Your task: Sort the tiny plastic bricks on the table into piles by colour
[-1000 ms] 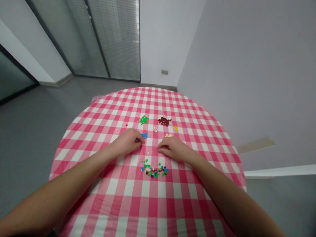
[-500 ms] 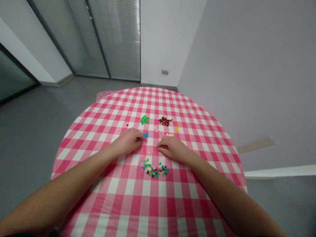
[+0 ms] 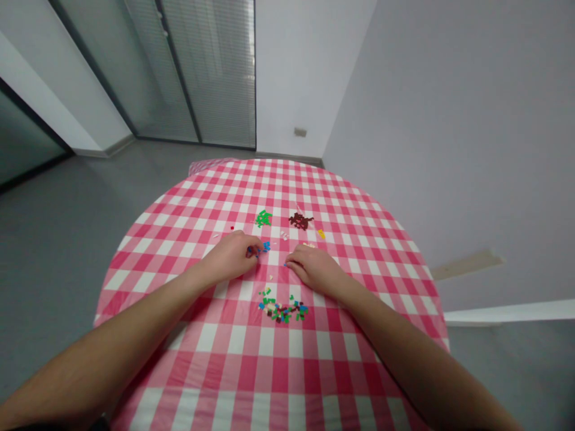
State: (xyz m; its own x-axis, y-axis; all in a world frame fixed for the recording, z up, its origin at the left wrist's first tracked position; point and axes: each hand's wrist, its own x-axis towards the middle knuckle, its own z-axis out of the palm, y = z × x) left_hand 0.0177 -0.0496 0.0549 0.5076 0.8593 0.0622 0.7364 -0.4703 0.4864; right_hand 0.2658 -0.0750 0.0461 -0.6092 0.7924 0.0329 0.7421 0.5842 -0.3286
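And there was the mixed pile (image 3: 287, 312) of little pieces, low on the checked surface (image 3: 287, 371), everything else lying around or beyond it! The right hand (image 3: 317, 266), beyond the pile and to its right, was pinched nearly closed, a single blue piece (image 3: 285, 264) showing at its tips, a fine grip presumably because the thing was so tiny. Over to the left hand (image 3: 231, 254), beyond the pile and to its left: fingers loosely curled, partly open, right beside the blue pieces (image 3: 266, 246); whether it had hold of any, you couldn't tell. Farther beyond the pile came the green heap (image 3: 263, 218) on its left and the brown heap (image 3: 300, 221) on its right, spaced apart, seemingly so the colours wouldn't mingle, with yellow pieces (image 3: 321, 234) beyond and right. Brands, labels, writing? None could be read!
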